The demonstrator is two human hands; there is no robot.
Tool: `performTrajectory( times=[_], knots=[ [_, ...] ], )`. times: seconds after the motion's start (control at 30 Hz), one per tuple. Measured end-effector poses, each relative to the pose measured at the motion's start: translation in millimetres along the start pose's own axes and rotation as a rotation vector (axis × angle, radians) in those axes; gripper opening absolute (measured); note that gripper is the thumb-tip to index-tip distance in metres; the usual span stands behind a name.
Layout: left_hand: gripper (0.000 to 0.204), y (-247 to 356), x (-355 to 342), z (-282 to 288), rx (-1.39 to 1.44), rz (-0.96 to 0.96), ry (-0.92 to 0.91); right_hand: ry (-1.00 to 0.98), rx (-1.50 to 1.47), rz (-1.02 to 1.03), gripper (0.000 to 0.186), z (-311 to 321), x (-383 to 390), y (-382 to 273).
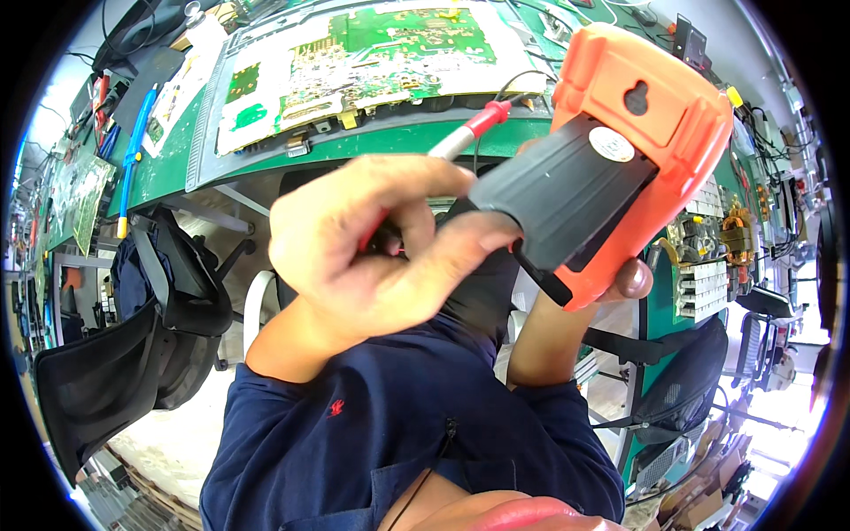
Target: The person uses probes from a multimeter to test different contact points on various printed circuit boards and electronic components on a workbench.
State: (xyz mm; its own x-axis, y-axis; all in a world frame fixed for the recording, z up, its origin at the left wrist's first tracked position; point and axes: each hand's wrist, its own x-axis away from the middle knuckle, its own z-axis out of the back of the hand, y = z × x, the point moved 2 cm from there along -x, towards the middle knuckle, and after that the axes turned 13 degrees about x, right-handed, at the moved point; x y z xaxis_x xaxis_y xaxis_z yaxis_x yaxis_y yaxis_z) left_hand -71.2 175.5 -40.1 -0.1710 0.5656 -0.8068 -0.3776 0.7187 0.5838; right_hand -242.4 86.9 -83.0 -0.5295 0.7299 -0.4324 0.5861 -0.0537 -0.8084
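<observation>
An orange-cased multimeter [677, 124] is held up with its back facing me, showing a keyhole-shaped hanging slot. Its black kickstand [567, 190], marked with a round white sticker, is tilted out from the case. My left hand [354, 239] is closed, thumb and forefinger pinching the free end of that stand. A red and grey test probe [462, 140] runs behind the same hand, and a bit of red shows inside its curled fingers. My right hand [630, 281] grips the multimeter from underneath; most of its fingers are hidden by the case.
A large green and white circuit board [354, 75] lies on the green-topped bench [168, 181] ahead. To the left are a blue pen-like tool [135, 150] and a black mesh chair [97, 372]. Electronic parts [708, 239] crowd the right side, with a black bag [682, 380] below.
</observation>
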Motion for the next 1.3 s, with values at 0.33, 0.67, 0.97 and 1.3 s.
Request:
performTrajectory(
  times=[0.33,0.67,0.97,1.3],
  knots=[
    [0.010,-33.2,-0.9,-12.9,0.223,0.440,0.112,0.180,0.368,0.155,0.093,6.7,-4.1,-14.4],
    [0.007,-45.9,30.3,3.2,0.316,0.471,-0.017,0.609,1.380,0.131,0.084,40.2,-18.3,-39.1],
    [0.009,-39.3,58.2,73.1,0.333,0.603,0.169,0.640,1.626,-0.100,0.095,83.9,-74.1,-49.2],
    [0.014,-54.2,83.0,90.5,0.396,0.780,0.259,0.725,1.122,0.032,0.072,127.1,-110.4,-41.6]
  ],
)
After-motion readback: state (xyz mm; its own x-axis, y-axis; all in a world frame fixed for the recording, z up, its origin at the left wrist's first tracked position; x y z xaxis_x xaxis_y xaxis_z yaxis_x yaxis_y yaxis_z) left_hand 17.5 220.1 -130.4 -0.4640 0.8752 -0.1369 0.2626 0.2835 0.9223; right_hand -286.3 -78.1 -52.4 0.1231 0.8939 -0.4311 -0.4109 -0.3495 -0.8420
